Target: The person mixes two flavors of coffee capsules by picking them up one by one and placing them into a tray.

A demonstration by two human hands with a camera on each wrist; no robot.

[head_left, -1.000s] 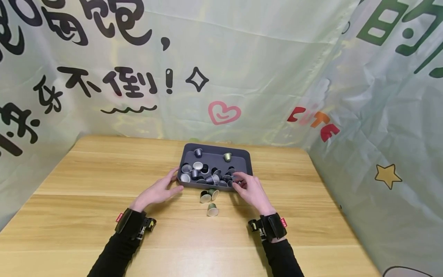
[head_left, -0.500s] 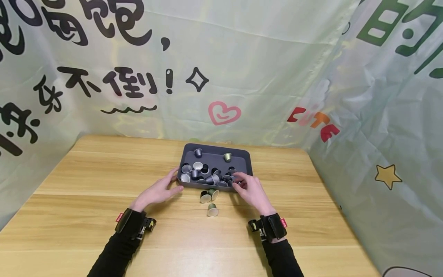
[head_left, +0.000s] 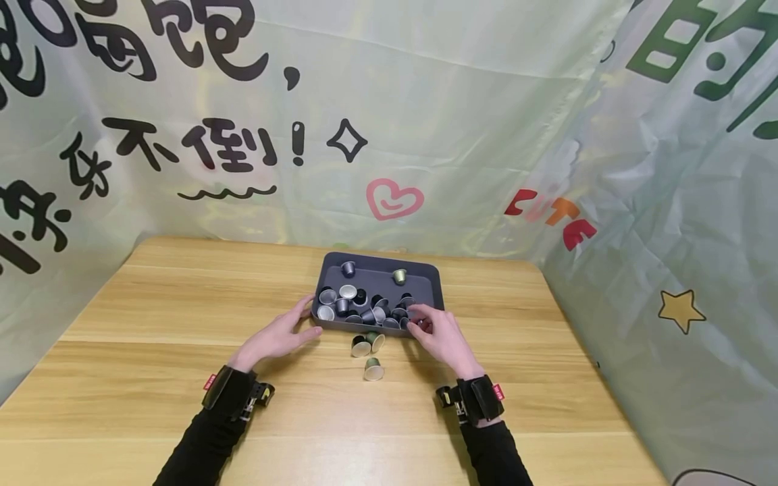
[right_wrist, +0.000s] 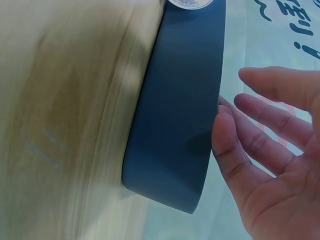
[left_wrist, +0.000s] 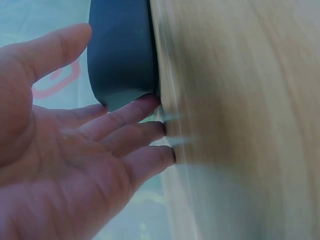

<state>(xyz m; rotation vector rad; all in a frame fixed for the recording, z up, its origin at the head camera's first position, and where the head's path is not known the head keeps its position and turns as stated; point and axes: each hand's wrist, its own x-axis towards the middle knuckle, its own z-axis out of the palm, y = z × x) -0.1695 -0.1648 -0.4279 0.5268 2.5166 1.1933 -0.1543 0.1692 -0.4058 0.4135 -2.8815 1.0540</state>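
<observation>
A dark grey tray [head_left: 377, 275] lies at the back of the wooden table, with several coffee capsules [head_left: 342, 306] heaped along its near side. My left hand [head_left: 276, 336] rests at the tray's left side, thumb spread and fingers extended; in the left wrist view its fingertips reach the table beside the tray corner. At the near right corner, my right hand [head_left: 442, 337] has its fingers loosely bent over the rim. Nothing shows in its grasp in the right wrist view, where a finger [right_wrist: 225, 132] meets the tray's edge.
Two capsules lie against the tray's front wall, one of them a black capsule [head_left: 360, 345]. A green capsule [head_left: 373, 369] is nearer on the table [head_left: 352, 432]. Inside the tray, a gold-green capsule [head_left: 399, 276] stands apart. A printed cloth [head_left: 474, 135] hangs behind the table.
Right fingers shift very slightly at the tray's corner. The left hand, tray and capsules stay where they were.
</observation>
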